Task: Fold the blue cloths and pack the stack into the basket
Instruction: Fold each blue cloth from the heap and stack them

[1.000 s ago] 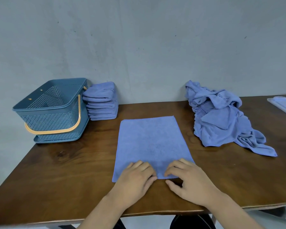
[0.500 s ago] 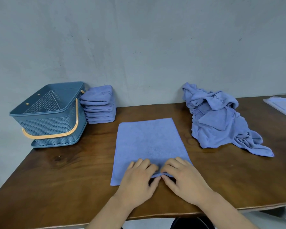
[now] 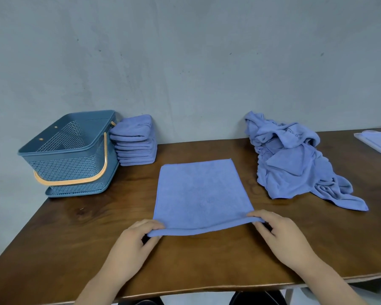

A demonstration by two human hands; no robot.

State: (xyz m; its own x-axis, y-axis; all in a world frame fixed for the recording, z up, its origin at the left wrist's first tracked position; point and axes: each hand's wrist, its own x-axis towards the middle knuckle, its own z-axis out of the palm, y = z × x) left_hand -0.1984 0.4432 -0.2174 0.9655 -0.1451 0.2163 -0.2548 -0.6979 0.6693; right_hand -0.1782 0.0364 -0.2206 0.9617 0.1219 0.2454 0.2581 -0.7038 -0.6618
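A blue cloth (image 3: 200, 192) lies spread flat in the middle of the wooden table (image 3: 86, 234). My left hand (image 3: 134, 245) pinches its near left corner and my right hand (image 3: 279, 234) pinches its near right corner; the near edge is lifted slightly off the wood. A stack of folded blue cloths (image 3: 135, 143) stands at the back left against the wall. Touching its left side is the blue basket (image 3: 68, 153) with an orange handle; what lies inside it is hidden. A heap of unfolded blue cloths (image 3: 295, 164) lies at the back right.
A pale flat tray-like thing (image 3: 378, 143) with something blue on it pokes in at the far right edge. A grey wall runs right behind the table. Bare wood shows between the spread cloth and the basket, and along the front edge.
My hands were together at the middle of the cloth's near edge; they have slid apart to its two near corners and taken hold of them. The near edge now rises a little.
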